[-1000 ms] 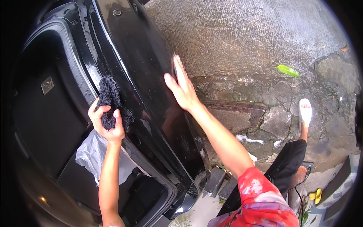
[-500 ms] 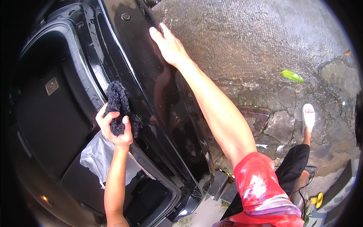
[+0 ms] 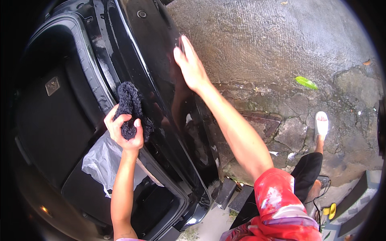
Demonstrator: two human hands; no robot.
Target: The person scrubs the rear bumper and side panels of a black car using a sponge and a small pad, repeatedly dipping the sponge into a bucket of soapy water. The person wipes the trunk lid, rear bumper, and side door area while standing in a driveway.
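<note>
My left hand (image 3: 122, 130) grips a fluffy black cloth (image 3: 129, 98), its fingers and thumb wrapped round the bunched pile. The cloth lies against the glossy black sill at the rear opening of a car, beside the grey ribbed trim (image 3: 89, 60). Further right, my right hand (image 3: 192, 67) is at the outer edge of the black bumper (image 3: 159, 52), fingers stretched out and nothing seen in them. Whether its palm presses on the bumper is hard to make out. Water drops and bright reflections show on the bumper.
Inside the open boot, a crumpled clear plastic bag (image 3: 102, 160) lies by my left forearm. Wet, cracked concrete (image 3: 257, 48) spreads to the right, with a green leaf (image 3: 306, 82) on it. My foot wears a white slipper (image 3: 321, 124). Yellow footwear (image 3: 330, 211) sits at lower right.
My right hand has slid along the bumper's outer edge toward me. The left hand keeps its grip on the cloth at about the same spot. The whole view has shifted slightly.
</note>
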